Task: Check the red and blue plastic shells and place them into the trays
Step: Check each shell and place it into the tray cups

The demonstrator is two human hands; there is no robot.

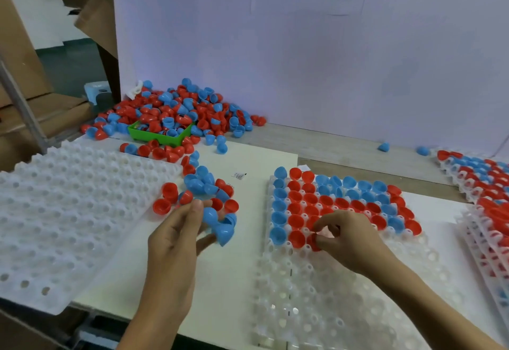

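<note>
My left hand [179, 232] grips a few blue shells [221, 225] just above a small loose cluster of red and blue shells [203, 189] on the table. My right hand [345, 235] pinches a red shell [312, 240] at a pocket in the front filled row of the white tray [316, 294]. The far rows of that tray hold red and blue shells; the near rows are bare pockets.
A big heap of shells [179, 109] lies at the back left around a green bin [159, 133]. A stack of bare white trays [68, 211] lies left. Filled trays [482, 184] are stacked at the right edge. Two blue shells [384, 146] lie apart by the white backboard.
</note>
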